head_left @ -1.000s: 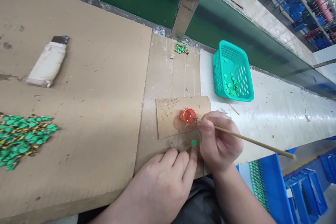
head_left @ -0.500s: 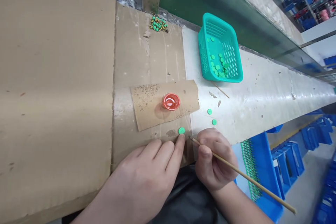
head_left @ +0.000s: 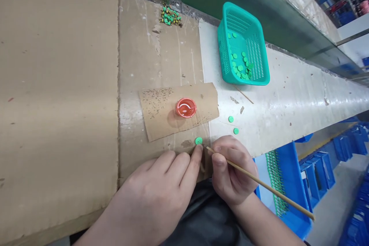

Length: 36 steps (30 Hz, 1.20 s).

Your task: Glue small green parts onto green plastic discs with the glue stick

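My left hand [head_left: 165, 188] rests palm down with its fingers bent, and the index fingertip pins the near edge of a small round green button [head_left: 198, 140] on the brown table covering. The left thumb is mostly hidden. Between thumb and fingers, my right hand [head_left: 235, 169] grips a long thin wooden stick [head_left: 271, 189]. A fine dark tip at the stick's front end points at the button, close beside my left fingertip; whether they touch I cannot tell. Beyond the hands, a small red cup [head_left: 186, 107] of shiny liquid stands on a speckled cardboard piece [head_left: 161, 123].
Two loose green buttons, one a near button [head_left: 236, 131], lie on the white surface. A teal basket [head_left: 224, 61] holds several more. Small green, yellow and dark pieces [head_left: 170, 15] are heaped by the back edge. Another thin stick [head_left: 243, 94] lies below the basket. Blue bins [head_left: 294, 177] stand to the right.
The stick's tip has come slightly nearer the button, and its far end has shifted left. The left index finger stays on the button. The view has shifted a little.
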{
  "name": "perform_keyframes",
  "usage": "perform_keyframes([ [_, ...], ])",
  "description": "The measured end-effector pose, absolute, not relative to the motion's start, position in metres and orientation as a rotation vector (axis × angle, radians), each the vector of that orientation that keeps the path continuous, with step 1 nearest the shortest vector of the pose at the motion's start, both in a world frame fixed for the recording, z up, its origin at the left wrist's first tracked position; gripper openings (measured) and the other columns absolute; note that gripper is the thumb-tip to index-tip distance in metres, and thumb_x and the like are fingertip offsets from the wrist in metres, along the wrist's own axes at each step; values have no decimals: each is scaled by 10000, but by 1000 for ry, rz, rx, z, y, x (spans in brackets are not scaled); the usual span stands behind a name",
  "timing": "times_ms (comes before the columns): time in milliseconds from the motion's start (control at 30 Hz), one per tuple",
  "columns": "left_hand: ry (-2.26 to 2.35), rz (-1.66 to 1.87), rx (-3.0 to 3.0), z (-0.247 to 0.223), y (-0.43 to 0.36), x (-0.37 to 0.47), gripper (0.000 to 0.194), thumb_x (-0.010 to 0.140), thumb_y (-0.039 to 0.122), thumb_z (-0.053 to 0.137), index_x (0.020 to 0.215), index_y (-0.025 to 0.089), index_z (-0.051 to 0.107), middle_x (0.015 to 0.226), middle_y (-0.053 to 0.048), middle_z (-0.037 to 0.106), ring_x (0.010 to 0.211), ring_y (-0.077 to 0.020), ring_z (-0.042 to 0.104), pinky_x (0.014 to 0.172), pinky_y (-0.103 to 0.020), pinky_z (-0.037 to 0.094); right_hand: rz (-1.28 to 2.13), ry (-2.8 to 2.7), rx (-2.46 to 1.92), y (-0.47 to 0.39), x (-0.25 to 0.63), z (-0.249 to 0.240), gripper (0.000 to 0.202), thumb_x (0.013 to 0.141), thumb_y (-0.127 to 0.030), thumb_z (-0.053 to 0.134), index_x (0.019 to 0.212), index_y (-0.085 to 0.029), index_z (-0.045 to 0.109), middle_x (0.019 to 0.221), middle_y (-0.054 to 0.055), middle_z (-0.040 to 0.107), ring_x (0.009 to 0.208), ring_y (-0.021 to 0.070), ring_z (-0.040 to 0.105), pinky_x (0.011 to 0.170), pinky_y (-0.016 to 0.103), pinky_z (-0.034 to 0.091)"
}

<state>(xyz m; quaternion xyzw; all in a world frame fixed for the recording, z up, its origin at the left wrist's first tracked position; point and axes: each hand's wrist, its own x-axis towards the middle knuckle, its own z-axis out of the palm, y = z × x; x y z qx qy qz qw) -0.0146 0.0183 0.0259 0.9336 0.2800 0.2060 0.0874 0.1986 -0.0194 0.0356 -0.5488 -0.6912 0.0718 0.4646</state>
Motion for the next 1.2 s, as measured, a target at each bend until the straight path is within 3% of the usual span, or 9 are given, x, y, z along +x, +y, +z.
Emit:
perform_keyframes([
  [433,841,615,2784,27,18,-13,446,1180,133,454,1542,51,702,908,-28,667,821,-235,639,741,-440,472,198,-1683,-1367,-23,199,36,175,1169,-99,650,1234,-238,734,932,36,748,780,198,723,656,363,661],
  [667,831,621,2783,25,16,-15,507,1083,90,529,1562,50,690,919,-34,673,814,-247,628,705,-449,452,73,-1576,-1319,-2,204,46,125,1182,-141,680,1198,-242,751,907,12,745,730,194,731,632,366,650],
  [900,841,598,2789,25,15,-15,509,1021,80,550,1498,73,725,889,-30,660,809,-247,622,730,-430,491,191,-1605,-1264,45,193,51,119,1193,-166,686,1128,-254,731,932,12,766,834,192,754,747,363,660],
  [1200,880,649,2745,25,13,-12,441,1067,92,497,1437,100,737,907,-21,662,805,-237,589,717,-430,458,189,-1641,-1353,60,185,44,170,1168,-135,721,1063,-268,731,944,-13,795,826,168,756,777,329,628],
])
